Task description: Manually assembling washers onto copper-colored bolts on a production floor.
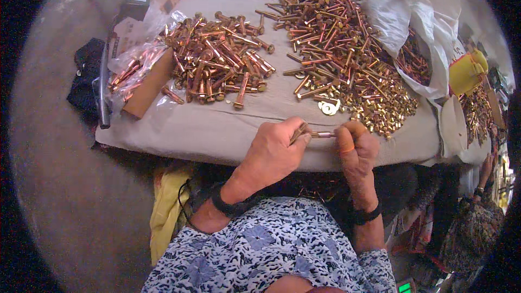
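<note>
My left hand (277,149) is closed around a brassy metal bolt (324,134) that points sideways to the right. Another metal piece (298,132) sticks up between its thumb and fingers, too small to name surely. At the bolt's other end, the fingers of my right hand (358,149) are pinched together; whether they also hold a small part is hidden. An orange band circles one right finger. Both hands are over the front edge of the cloth-covered table (244,130). Just beyond them lie small brassy sleeves or nuts (382,108) and pale flat washers (329,107).
Thick bolts with sleeves (222,59) are heaped at left, beside a clear plastic bag (141,57) and a cardboard strip (149,84). A large pile of thinner bolts (325,32) spreads at right. Next to it is a white sack (429,27). Another person's arm (483,176) shows at far right.
</note>
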`<action>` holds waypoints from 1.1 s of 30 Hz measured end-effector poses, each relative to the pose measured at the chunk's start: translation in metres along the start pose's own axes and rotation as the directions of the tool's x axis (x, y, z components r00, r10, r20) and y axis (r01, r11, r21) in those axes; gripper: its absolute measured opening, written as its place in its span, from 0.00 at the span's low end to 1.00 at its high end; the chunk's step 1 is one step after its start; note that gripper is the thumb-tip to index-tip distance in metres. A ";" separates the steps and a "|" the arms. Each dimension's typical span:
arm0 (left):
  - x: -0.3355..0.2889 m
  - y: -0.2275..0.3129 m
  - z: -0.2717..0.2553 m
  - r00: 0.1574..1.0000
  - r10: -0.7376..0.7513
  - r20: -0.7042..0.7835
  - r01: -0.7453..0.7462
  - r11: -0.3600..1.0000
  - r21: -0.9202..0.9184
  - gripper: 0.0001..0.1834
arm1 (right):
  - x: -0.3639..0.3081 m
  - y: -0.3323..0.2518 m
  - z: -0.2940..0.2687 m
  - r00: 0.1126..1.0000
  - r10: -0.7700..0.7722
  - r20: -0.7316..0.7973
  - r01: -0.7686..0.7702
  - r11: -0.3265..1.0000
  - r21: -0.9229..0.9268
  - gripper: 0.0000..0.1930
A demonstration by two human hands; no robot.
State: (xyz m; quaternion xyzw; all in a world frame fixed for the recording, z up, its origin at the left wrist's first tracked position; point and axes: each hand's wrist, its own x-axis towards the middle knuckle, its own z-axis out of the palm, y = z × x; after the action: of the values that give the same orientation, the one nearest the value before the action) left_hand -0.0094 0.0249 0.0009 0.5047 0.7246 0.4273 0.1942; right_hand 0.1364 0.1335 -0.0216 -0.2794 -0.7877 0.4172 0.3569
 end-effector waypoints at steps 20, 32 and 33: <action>0.008 0.012 -0.011 0.918 -0.312 0.245 0.371 0.893 -0.254 0.06 | 0.001 -0.001 -0.009 0.983 0.080 0.166 -0.117 0.966 0.231 0.07; 0.004 0.003 -0.003 0.981 -0.166 0.098 0.183 0.962 -0.202 0.07 | 0.006 -0.016 -0.006 0.997 0.035 0.073 -0.028 0.996 -0.090 0.11; 0.004 0.002 -0.003 0.981 -0.168 0.098 0.185 0.960 -0.209 0.07 | 0.006 -0.015 -0.007 0.995 0.053 0.084 -0.047 0.996 -0.077 0.11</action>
State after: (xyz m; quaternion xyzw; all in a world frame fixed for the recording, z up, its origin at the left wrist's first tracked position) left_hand -0.0117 0.0274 0.0050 0.4303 0.7076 0.4644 0.3139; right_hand 0.1363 0.1335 -0.0041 -0.2942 -0.8102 0.4076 0.3015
